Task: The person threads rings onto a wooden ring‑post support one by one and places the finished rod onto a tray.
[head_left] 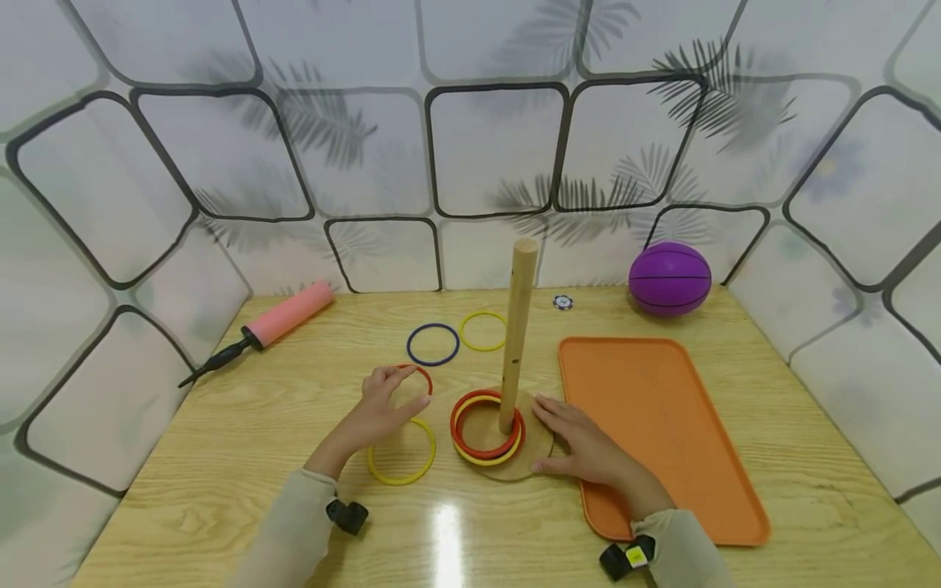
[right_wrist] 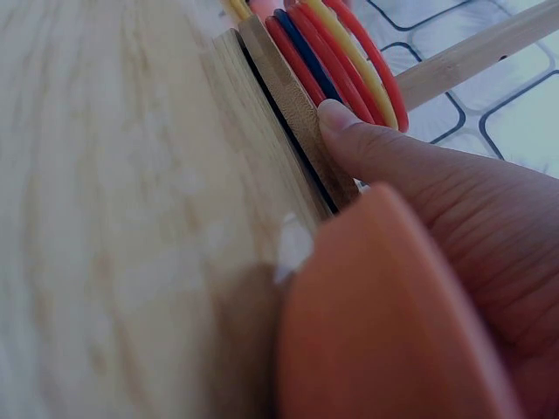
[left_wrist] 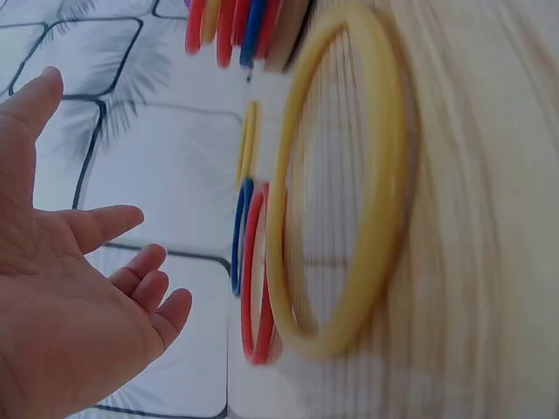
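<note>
My left hand (head_left: 378, 408) hovers over a red ring (head_left: 430, 380) on the wooden table, fingers loosely spread and nothing held. Its palm and bare fingers show in the left wrist view. Just below it lies a yellow ring (head_left: 400, 482); beyond are a blue ring (head_left: 409, 347) and another yellow ring (head_left: 482, 349). An upright wooden pole (head_left: 518, 327) stands on a round wooden base (head_left: 540, 445). Several stacked red, yellow and blue rings (right_wrist: 362, 74) encircle it. My right hand (head_left: 591, 449) rests at the base's right edge, thumb (right_wrist: 341, 118) against its side.
An orange tray (head_left: 662, 425) lies on the right, under my right wrist. Behind it sits a purple ball (head_left: 670, 279), with a small poker chip (head_left: 563, 302) to its left. At the back left is a pink hand pump (head_left: 290, 314). Patterned cloth walls (head_left: 496, 155) surround the table.
</note>
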Tool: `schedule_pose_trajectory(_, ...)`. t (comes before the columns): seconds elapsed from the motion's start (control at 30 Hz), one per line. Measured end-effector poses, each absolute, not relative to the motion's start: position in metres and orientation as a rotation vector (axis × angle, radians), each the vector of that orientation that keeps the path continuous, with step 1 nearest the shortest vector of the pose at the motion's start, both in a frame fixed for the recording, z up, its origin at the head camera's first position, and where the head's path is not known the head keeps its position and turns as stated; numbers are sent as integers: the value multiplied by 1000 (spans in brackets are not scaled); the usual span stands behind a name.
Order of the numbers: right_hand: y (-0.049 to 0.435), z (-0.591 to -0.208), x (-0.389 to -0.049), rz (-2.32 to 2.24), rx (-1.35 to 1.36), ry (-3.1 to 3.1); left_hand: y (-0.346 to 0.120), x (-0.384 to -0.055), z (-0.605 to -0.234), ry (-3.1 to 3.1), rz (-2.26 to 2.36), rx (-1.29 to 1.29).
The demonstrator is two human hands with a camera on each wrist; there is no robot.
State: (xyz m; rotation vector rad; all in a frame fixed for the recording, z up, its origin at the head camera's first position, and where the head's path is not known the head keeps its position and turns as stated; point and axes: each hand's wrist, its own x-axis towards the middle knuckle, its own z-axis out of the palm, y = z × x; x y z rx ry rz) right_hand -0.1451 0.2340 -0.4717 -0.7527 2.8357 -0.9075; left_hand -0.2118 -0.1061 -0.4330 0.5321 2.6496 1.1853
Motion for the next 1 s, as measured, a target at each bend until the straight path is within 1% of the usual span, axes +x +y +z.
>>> schedule_pose_trajectory(0.2, 235, -472, -146, -907, -754, 2840, -121, -220, -434, 2690, 1118, 478)
schedule_pose_trajectory(0.43, 234, -473, -146, -927, -755, 2815, -129, -230, -446, 2713, 1048, 435)
schedule_pose_trajectory(1.0, 235, -472, -146, -929, -727, 2798, -125, -249, -459, 2798, 767, 380)
